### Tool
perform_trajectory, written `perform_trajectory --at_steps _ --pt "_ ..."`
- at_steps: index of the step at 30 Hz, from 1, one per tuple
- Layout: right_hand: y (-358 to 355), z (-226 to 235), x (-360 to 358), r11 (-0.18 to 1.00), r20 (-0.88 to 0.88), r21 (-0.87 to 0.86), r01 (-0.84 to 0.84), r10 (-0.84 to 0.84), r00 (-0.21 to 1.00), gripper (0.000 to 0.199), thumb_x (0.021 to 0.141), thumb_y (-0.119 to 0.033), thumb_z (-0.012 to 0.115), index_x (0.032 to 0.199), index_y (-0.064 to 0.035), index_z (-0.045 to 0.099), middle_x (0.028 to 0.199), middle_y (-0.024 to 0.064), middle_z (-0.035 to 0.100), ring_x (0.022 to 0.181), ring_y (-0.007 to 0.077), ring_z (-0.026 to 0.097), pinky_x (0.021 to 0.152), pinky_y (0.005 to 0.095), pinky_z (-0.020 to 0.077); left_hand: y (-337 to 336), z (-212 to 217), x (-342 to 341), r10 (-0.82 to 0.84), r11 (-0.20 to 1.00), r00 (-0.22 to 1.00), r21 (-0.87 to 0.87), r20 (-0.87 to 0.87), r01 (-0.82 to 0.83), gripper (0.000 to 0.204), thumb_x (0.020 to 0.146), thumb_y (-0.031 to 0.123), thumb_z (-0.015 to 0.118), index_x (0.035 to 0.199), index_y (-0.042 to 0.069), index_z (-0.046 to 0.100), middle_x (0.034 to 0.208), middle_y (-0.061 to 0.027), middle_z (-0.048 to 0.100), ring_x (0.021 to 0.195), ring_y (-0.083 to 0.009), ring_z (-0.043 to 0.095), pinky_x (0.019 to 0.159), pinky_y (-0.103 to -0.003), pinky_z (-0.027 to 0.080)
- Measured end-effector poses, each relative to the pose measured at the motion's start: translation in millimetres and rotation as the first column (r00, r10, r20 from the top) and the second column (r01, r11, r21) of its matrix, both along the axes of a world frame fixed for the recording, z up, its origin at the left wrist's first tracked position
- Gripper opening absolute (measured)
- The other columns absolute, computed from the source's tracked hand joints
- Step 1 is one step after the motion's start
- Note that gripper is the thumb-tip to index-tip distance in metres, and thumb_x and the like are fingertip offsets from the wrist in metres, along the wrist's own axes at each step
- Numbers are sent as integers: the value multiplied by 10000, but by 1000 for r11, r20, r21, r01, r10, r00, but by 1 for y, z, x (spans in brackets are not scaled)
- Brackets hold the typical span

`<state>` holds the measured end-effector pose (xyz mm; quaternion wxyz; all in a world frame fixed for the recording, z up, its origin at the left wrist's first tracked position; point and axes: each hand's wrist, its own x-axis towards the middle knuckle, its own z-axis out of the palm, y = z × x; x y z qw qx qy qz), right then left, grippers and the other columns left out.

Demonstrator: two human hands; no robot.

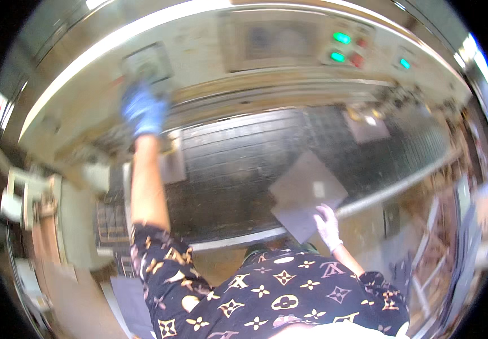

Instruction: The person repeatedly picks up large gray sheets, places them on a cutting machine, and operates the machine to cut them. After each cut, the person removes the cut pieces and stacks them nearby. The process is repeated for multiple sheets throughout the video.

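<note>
My left hand [144, 110], in a blue glove, reaches forward to the machine's upright panel, just below a square dark-framed fitting [149, 63]. Motion smears its fingers, so their shape is hidden. At the front edge of the dark machine bed, my right hand [327, 227] wears a pale glove. Its fingers are apart, with the tips at the right edge of a grey flat sheet [306, 178]. That sheet lies turned like a diamond, one corner hanging over the front edge, with a small white patch on it. Another sheet seems to lie partly under it.
Smaller grey pieces lie at the right [368, 127] and left [173, 164] of the slatted black bed [227, 169]. Green lit buttons [341, 38] and red ones sit on the panel. A pale rail [238, 238] borders the bed's front. Flat grey sheets [131, 302] stand lower left.
</note>
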<state>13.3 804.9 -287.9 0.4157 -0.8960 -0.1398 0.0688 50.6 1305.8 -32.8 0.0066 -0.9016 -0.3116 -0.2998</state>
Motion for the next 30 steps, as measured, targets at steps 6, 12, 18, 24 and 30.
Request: perform_trajectory --at_steps 6,12,18,24,30 --pt "-54 -32 -30 983 -87 -62 170 -175 981 298 784 -198 626 1060 -87 607 1196 147 530 1127 305 491 976 376 374 -79 -167 -12 -153 986 987 -69 -56 149 736 774 370 645 1353 29 344 1391 -274 294 1274 -394 320 1053 -422 264" --pt "-123 -87 -32 946 -89 -93 312 -320 943 299 778 -221 635 1047 -91 620 1195 142 534 1128 306 490 967 377 380 -280 -322 -44 -584 714 795 -568 -162 409 739 702 344 720 1327 119 396 1399 -258 289 1261 -400 333 1031 -424 314" --pt "-270 -128 -74 913 -84 -120 390 -401 912 301 778 -261 630 1024 -88 621 1109 135 572 1093 303 506 939 383 399 -401 -362 -72 -397 868 826 -458 -401 195 767 695 436 682 1347 173 376 1425 -235 248 1307 -432 217 1075 -500 173" --pt "-423 -179 -112 855 -194 -99 508 -518 833 283 792 -200 636 1031 -49 613 1064 129 599 1025 269 555 903 361 430 -456 -389 -54 -184 953 816 -303 -548 12 761 786 538 525 1414 196 262 1479 -202 119 1344 -427 123 1062 -574 99" --pt "-513 -218 -158 579 -436 98 810 -706 558 284 835 -125 594 1084 11 589 1068 111 623 993 171 573 883 284 438 -501 -375 -11 9 936 730 -251 -683 -247 821 804 640 422 1445 200 158 1488 -186 91 1347 -424 123 1030 -620 109"
